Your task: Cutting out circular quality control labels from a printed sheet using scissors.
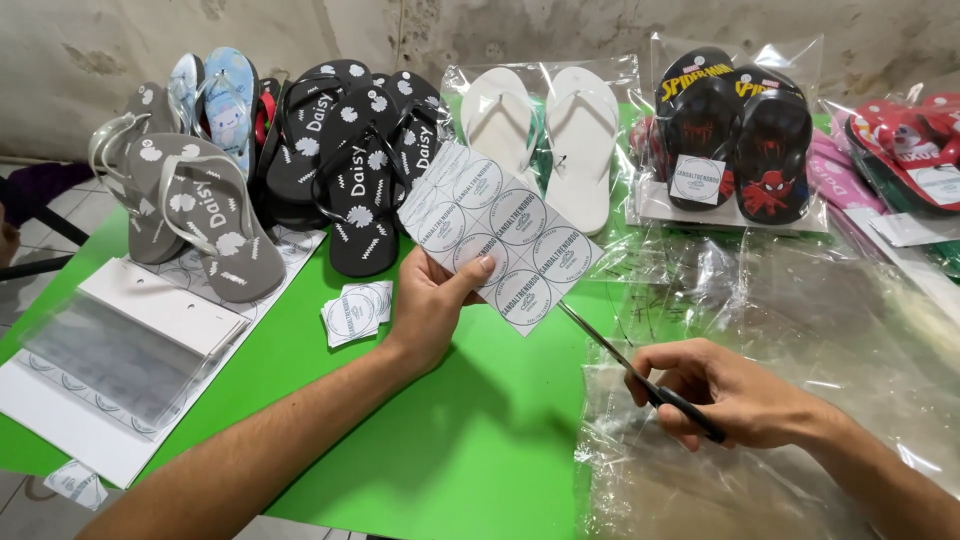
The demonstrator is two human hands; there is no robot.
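My left hand holds up a white sheet of round printed stickers by its lower edge, thumb on the front. My right hand grips a pair of black-handled scissors, blades pointing up-left with the tips touching the sheet's lower right edge. A small stack of cut sticker squares lies on the green table just left of my left hand.
Grey, black and white flip-flops line the back, with bagged dark character sandals and red ones at right. Clear plastic bags cover the right side. Bags on sticker sheets lie at left.
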